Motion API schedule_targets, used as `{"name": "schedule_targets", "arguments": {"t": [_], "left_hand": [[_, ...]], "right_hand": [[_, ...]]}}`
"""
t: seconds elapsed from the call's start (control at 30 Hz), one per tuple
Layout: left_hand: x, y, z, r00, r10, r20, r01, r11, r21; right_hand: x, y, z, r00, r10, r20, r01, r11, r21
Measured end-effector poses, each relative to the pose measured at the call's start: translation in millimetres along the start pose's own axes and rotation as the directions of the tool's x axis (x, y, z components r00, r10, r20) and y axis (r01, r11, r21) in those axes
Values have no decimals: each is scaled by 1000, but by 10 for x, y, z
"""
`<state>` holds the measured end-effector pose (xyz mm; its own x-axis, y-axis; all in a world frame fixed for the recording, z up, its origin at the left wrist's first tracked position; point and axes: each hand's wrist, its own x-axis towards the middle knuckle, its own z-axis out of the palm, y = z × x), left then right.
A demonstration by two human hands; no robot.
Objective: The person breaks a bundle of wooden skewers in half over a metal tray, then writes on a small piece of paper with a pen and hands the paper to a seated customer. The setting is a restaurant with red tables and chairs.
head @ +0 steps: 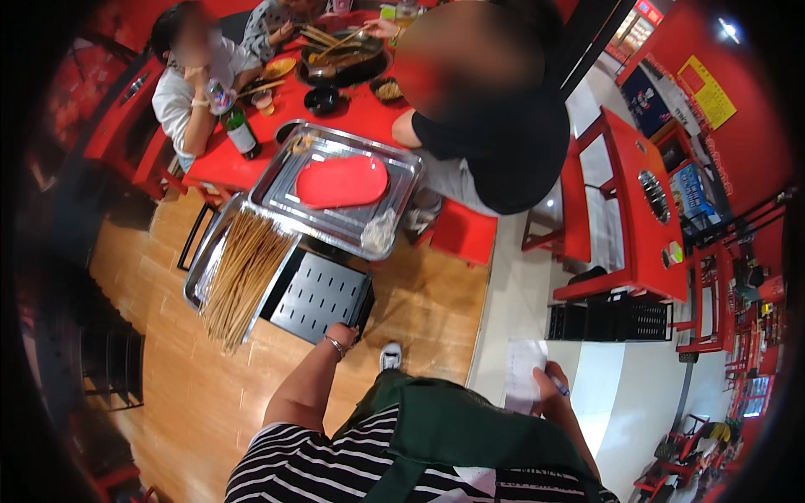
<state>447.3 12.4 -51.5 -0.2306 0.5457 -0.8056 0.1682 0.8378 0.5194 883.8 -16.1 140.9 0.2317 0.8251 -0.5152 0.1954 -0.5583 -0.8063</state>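
My left hand (339,337), with a bracelet at the wrist, grips the near end of a black cart with a slotted metal shelf (319,295). Beside that shelf, a metal tray (193,284) holds a thick bundle of wooden skewers (242,276). Farther off, a large stainless steel tray (277,192) reaches over the table edge. In it lie a red oval plate (343,181), crumpled clear plastic (379,231) and a few small scraps. On the right, my right hand (549,386) holds a sheet of paper (523,371) with writing and a blue pen (558,385).
Several people sit around a red table (277,126) with a pot (343,60), bowls and a green bottle (240,133). One person in black (497,151) sits close to the trays, above a red bench (462,232). Another red table (660,251) stands right, a black cart (610,322) beside it.
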Motion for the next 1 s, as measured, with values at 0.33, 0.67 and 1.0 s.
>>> {"name": "schedule_targets", "arguments": {"t": [0.33, 0.67, 1.0], "left_hand": [[344, 391, 228, 998, 59, 28, -54, 988, -144], [-898, 1517, 264, 791, 430, 435, -258, 879, -400], [-1729, 2752, 920, 880, 459, -124, -267, 261, -927]], "right_hand": [[231, -454, -69, 994, -83, -69, 83, 997, -9], [1216, -1610, 734, 840, -121, 530, -60, 948, 312], [1841, -2356, 1923, 255, -485, 837, 527, 795, 300]]}}
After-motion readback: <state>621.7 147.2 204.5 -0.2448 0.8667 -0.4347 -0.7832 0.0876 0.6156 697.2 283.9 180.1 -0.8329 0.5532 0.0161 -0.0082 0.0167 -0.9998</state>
